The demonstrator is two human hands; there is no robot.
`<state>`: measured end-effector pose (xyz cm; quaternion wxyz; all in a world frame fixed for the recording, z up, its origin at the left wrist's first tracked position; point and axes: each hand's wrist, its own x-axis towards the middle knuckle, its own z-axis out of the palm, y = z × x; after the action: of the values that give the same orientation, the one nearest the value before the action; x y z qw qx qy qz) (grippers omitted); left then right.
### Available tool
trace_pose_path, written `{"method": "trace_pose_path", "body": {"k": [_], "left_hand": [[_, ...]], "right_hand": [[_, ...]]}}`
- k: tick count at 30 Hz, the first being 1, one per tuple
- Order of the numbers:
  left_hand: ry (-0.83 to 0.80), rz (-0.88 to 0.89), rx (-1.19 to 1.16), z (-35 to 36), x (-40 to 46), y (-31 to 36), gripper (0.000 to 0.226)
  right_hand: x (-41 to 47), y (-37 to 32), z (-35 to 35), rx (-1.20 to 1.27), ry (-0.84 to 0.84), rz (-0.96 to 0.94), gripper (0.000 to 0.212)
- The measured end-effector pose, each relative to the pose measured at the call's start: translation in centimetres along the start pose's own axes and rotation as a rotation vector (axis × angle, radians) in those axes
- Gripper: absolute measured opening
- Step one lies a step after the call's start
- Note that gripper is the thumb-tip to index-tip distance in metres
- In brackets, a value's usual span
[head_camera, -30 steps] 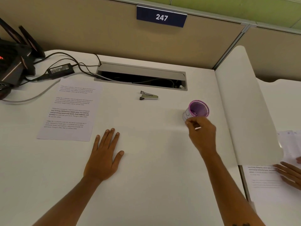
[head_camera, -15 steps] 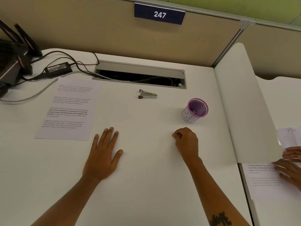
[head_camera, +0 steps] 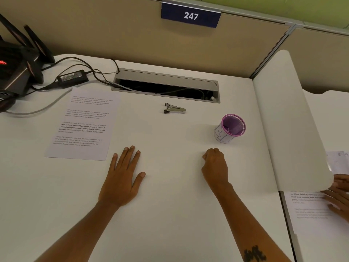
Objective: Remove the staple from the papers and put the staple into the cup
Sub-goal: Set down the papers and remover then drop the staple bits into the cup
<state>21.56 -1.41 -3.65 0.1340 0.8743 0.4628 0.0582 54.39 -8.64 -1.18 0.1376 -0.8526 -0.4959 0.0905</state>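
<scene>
Two hands resting on the white worktop [head_camera: 170,214], seen from the head view.

Left hand [head_camera: 122,178]: flat, palm down, fingers extended and slightly spread, holding nothing. Positioned just right of the lower right corner of the papers [head_camera: 83,123], not touching them.

Right hand [head_camera: 215,167]: curled into a loose fist, knuckles up, resting on the worktop. Contents of the fist not visible; nothing seen protruding. Dark tattoo on the right forearm near the bottom edge of the frame.

Papers: printed sheet lying flat at left of centre, text in four blocks, long edge running away from the viewer. No staple discernible on the sheet at this resolution.

Cup [head_camera: 229,128]: purple mesh cup with a white label wrapped around the outside, upright, beyond and slightly right of the right hand, apart from it. Interior too dim to confirm any staple inside.

Staple remover [head_camera: 174,108]: small metal tool lying on its side between the papers and the cup, near the cable tray opening [head_camera: 166,86] at the rear of the worktop.

Far left: black router [head_camera: 17,67] with antennas, power adapter [head_camera: 72,78] and cables.

Rear partition: blue plate [head_camera: 190,15] reading 247.

Right edge, beyond a white divider [head_camera: 287,120]: another person's hands [head_camera: 340,195] on separate printed sheets.
</scene>
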Motion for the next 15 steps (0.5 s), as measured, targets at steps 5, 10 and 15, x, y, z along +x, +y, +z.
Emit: {"method": "trace_pose_path", "body": {"k": [5, 10, 15], "left_hand": [[-0.003, -0.003, -0.002, 0.0, 0.0, 0.0, 0.073], [-0.004, -0.005, 0.0, 0.1, 0.0, 0.0, 0.074], [-0.007, -0.005, -0.005, 0.1, 0.0, 0.0, 0.074]], "right_hand": [[0.5, 0.9, -1.4, 0.052, -0.041, -0.037, 0.025], [3.7, 0.2, -7.5, 0.26, 0.085, 0.042, 0.021], [8.0, 0.7, -12.5, 0.215, 0.147, 0.047, 0.009]]}}
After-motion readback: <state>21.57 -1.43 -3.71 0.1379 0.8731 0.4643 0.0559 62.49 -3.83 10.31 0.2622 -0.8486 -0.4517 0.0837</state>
